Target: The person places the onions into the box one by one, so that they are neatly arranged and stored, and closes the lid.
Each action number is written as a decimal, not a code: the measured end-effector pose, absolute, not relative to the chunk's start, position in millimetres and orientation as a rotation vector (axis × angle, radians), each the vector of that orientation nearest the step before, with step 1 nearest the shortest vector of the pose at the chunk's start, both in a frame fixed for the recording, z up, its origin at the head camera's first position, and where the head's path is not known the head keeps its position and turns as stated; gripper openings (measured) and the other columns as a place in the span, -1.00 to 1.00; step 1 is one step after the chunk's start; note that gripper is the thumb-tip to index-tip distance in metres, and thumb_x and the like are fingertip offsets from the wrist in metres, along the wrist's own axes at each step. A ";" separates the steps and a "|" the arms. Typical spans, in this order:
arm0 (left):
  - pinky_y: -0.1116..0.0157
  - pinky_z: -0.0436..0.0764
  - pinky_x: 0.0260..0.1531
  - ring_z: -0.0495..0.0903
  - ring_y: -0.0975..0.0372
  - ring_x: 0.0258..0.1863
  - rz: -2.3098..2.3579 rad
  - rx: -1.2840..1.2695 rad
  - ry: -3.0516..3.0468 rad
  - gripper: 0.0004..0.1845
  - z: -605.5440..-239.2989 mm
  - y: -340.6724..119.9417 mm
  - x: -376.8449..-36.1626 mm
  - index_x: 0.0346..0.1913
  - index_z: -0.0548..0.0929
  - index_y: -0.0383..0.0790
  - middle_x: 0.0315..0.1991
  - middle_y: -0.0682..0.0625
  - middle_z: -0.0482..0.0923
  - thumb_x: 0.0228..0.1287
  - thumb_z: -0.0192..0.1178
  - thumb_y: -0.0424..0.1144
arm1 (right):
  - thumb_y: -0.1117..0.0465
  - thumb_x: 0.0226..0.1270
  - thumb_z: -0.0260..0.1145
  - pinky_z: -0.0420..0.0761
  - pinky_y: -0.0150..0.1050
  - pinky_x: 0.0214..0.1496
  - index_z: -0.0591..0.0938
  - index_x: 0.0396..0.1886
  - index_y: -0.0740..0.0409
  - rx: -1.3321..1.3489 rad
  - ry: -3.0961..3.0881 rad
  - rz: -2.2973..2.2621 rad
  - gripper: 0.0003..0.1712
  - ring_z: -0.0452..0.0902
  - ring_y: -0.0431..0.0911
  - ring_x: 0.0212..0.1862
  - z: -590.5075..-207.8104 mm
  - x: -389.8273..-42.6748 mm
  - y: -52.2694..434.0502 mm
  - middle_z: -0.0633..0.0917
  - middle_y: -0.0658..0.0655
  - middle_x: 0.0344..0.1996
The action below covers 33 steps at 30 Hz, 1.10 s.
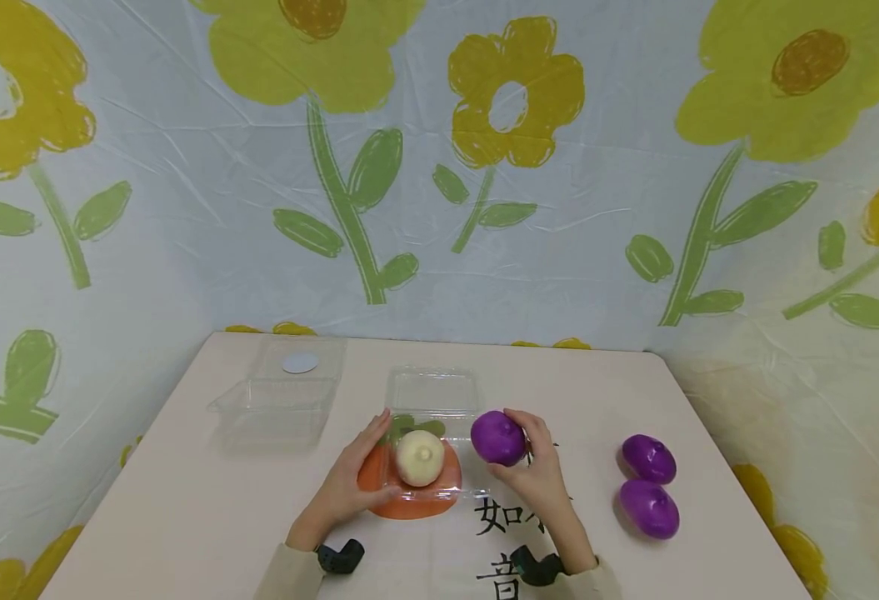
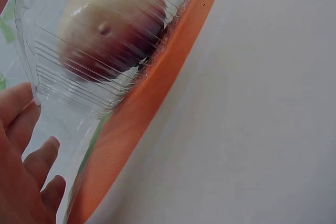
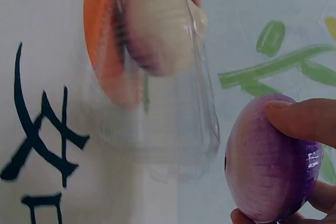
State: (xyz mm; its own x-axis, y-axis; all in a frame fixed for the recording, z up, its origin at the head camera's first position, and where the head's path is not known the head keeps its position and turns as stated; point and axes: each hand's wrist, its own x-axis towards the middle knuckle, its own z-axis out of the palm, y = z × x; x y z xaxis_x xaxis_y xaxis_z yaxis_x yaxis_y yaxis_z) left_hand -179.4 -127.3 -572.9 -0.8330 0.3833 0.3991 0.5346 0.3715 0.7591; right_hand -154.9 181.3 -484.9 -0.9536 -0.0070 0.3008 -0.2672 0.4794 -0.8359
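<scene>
My right hand [image 1: 540, 475] grips a purple onion [image 1: 497, 437] beside the clear box [image 1: 432, 400], while my left hand [image 1: 349, 483] rests open-fingered against that box's side.

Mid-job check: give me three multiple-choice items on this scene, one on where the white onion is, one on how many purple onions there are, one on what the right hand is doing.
1. Where is the white onion?
A. In the open clear box by the left hand
B. In the other clear box at the far left
C. Loose beside the two purple onions

2. How many purple onions are in view?
A. One
B. Two
C. Three

3. What is the right hand doing?
A. Lying flat on the table
B. Holding a purple onion
C. Pressing a lid down

Answers:
1. A, the head view shows it inside the open box that the left hand touches.
2. C, one is in the right hand and two lie on the table at the right.
3. B, the right wrist view shows fingers and thumb round the onion.
</scene>
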 end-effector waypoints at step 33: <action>-0.32 0.15 0.31 0.00 -0.01 0.54 -1.444 -0.866 -2.461 0.07 -569.9 -131.7 -185.8 0.54 0.16 -0.22 0.56 -0.12 0.06 0.02 0.48 0.04 | 0.27 -0.17 0.53 0.65 0.12 -0.05 0.53 0.18 0.42 0.403 -2.877 0.757 -0.20 0.35 0.21 0.07 -481.0 -157.2 120.6 0.50 0.34 0.02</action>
State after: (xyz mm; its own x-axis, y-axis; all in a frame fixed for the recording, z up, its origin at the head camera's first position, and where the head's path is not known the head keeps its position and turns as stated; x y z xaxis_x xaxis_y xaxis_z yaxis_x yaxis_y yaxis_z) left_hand -185.8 -131.7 -569.9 -0.8198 0.3994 0.4105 0.5531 0.3663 0.7482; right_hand -157.2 120.6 -481.0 -0.9543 -0.2212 0.2009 -0.2914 0.8376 -0.4621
